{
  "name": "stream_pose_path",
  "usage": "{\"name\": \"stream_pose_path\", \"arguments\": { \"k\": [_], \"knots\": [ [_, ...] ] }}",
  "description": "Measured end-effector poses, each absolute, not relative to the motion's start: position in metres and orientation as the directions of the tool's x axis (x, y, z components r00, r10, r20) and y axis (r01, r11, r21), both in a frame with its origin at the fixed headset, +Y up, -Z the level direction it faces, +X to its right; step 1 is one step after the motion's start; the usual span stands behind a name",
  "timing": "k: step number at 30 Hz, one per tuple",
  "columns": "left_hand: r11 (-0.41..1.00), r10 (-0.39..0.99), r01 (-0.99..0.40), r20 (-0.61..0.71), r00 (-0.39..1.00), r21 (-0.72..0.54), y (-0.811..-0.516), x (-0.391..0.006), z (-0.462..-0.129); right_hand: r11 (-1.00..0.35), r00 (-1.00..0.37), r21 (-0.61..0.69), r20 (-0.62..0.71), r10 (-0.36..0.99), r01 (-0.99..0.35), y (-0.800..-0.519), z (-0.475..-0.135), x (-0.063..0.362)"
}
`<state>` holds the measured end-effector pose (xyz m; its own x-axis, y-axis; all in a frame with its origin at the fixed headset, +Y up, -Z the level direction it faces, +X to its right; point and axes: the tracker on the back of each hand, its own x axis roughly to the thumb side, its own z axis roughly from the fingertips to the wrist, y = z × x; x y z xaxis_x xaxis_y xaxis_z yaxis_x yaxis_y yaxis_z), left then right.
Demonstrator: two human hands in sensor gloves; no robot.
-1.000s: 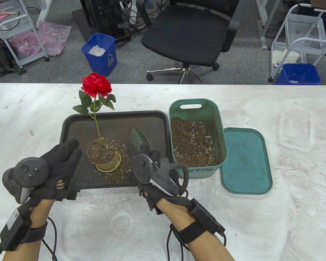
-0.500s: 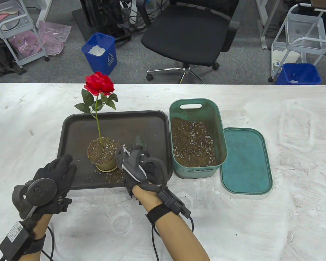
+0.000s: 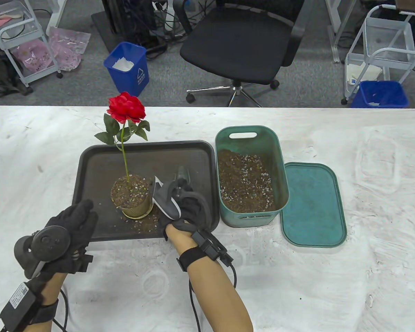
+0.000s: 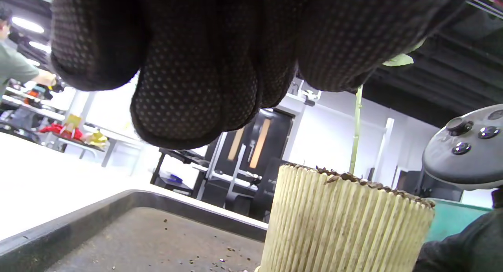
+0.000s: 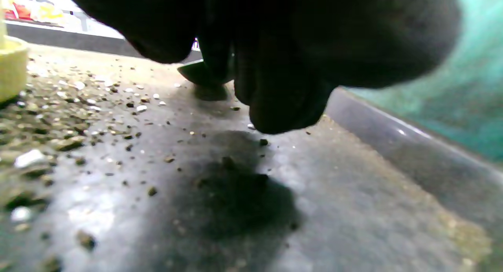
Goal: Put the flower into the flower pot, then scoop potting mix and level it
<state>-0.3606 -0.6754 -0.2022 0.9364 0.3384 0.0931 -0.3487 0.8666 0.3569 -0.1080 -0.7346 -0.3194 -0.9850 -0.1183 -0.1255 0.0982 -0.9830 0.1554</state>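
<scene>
The red flower point(image 3: 126, 108) stands upright in the ribbed cream flower pot point(image 3: 135, 204), which is filled with potting mix and sits on the dark tray point(image 3: 100, 162). My right hand point(image 3: 185, 202) is low over the tray just right of the pot and grips the green scoop point(image 3: 182, 173), whose blade pokes out past the fingers. In the right wrist view the scoop point(image 5: 196, 73) lies close to the tray floor point(image 5: 235, 193) under the curled fingers point(image 5: 283, 87). My left hand point(image 3: 74, 223) hovers at the tray's front left corner, fingers straight and holding nothing. The left wrist view shows the pot point(image 4: 346, 221) and the stem point(image 4: 356, 130).
A green bin point(image 3: 250, 129) half full of potting mix stands right of the tray, and its lid point(image 3: 313, 204) lies flat beside it. Spilled mix is scattered on the tray around the pot. An office chair and blue bins stand beyond the table's far edge.
My right hand dropped onto the tray beside the pot and turned the scoop blade on edge. My left hand drew back from the pot to the tray's front corner. The flower shifted slightly right.
</scene>
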Motion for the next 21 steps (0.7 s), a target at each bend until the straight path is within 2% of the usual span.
{"name": "stream_pose_path", "arguments": {
  "k": [3, 9, 14, 21],
  "knots": [
    [0.867, 0.334, -0.345, 0.096, 0.938, 0.359, -0.676, -0.361, -0.202, -0.978, -0.977, 0.13, -0.115, -0.177, 0.162, -0.734, -0.321, -0.112],
    [0.87, 0.327, -0.342, 0.104, 0.939, 0.355, -0.677, -0.359, -0.202, -0.984, -0.984, 0.077, -0.065, -0.168, 0.163, -0.719, -0.31, -0.113],
    [0.872, 0.309, -0.329, 0.113, 0.944, 0.362, -0.676, -0.357, -0.201, -1.0, -0.999, 0.031, 0.033, -0.003, 0.004, -0.684, -0.273, -0.099],
    [0.872, 0.269, -0.301, 0.134, 0.954, 0.387, -0.671, -0.35, -0.195, -0.946, -0.948, -0.187, 0.234, 0.218, -0.264, -0.614, -0.203, -0.034]
  ]
}}
